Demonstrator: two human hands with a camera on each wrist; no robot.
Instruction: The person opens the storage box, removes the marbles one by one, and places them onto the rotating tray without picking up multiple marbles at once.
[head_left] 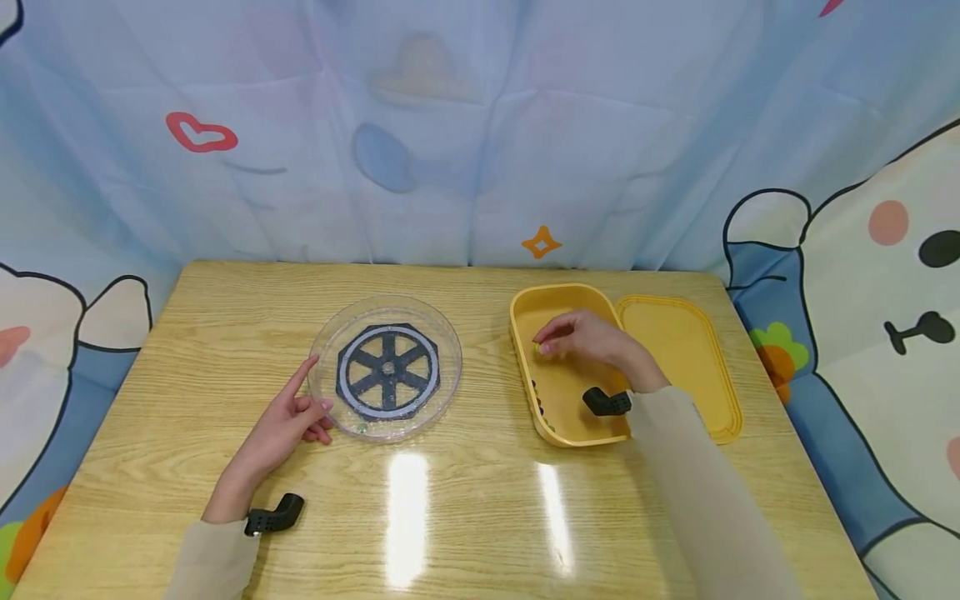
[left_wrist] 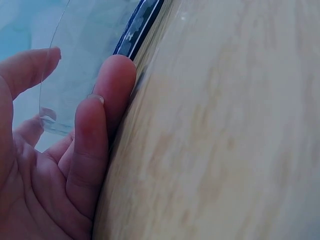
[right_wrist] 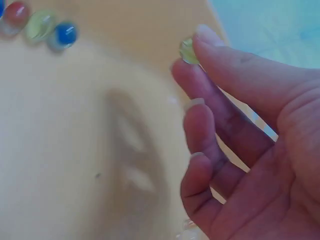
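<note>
My right hand [head_left: 573, 335] is over the yellow box [head_left: 566, 290] and pinches a yellow-green glass marble [right_wrist: 188, 51] between thumb and forefinger. Its other fingers bend loosely. Several marbles [head_left: 541, 410] in different colours lie in a row along the box's left wall. My left hand [head_left: 288, 417] rests at the left edge of a clear round dish [head_left: 448, 321], forefinger stretched along the rim and thumb overlapping it. A dark octagonal shape with a pale ring and spokes [head_left: 388, 392] shows in the dish's middle. Near the dish's front edge is a small greenish marble [head_left: 362, 428].
A yellow lid [head_left: 678, 367] lies to the right of the box, partly behind the right forearm. Everything stands on a wooden table [head_left: 480, 517], with a printed curtain [head_left: 480, 125] hanging beyond its back edge.
</note>
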